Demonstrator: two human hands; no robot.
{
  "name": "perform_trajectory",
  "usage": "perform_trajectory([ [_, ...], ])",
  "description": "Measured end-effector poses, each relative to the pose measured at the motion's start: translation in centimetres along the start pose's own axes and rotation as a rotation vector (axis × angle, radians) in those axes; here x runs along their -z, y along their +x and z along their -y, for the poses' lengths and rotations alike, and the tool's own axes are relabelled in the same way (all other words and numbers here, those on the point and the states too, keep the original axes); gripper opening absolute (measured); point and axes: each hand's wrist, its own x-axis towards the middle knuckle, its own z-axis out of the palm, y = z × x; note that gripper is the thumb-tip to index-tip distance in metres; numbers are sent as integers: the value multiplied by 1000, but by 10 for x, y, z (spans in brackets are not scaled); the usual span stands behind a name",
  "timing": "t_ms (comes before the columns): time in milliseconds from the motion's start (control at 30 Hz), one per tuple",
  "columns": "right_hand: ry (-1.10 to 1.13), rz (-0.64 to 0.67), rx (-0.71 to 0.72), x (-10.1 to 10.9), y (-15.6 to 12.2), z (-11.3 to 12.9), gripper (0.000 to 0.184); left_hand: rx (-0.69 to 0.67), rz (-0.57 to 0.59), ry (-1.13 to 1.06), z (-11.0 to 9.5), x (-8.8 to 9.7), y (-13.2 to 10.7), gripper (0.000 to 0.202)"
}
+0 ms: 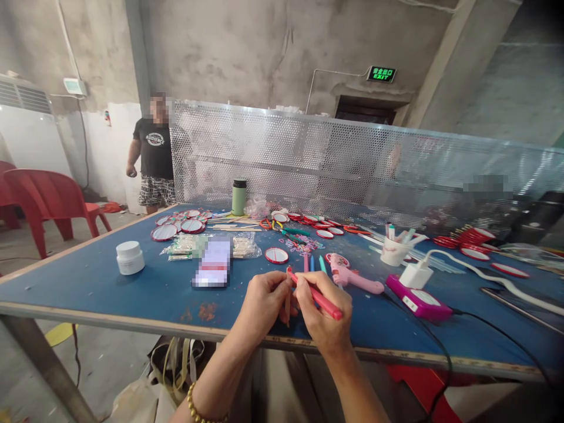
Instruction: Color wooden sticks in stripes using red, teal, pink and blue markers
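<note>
My left hand (264,301) is closed around a thin wooden stick (288,310), held upright near the table's front edge. My right hand (329,322) grips a red marker pen (325,302) like a pencil. Its tip is at the top of the stick, which has red on it; whether they touch is hard to tell. Just beyond my hands lie a blue pen (312,264), a teal pen (323,264) and a pink glue gun (355,278). A round red-rimmed disc (276,255) rests farther left, beside a blurred phone (212,262).
A white jar (130,258) stands left on the blue table (163,299). A green bottle (238,198), a pen cup (393,251), a magenta power strip (418,298) with cords and several discs lie around. A perforated metal screen (282,155) runs behind; a person (155,155) stands beyond.
</note>
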Motion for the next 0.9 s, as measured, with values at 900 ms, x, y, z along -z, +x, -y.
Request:
perform_trajectory([
  [900, -24, -16, -28, -1, -2, -2, 16, -13, -3, 11, 0, 1, 0, 35],
])
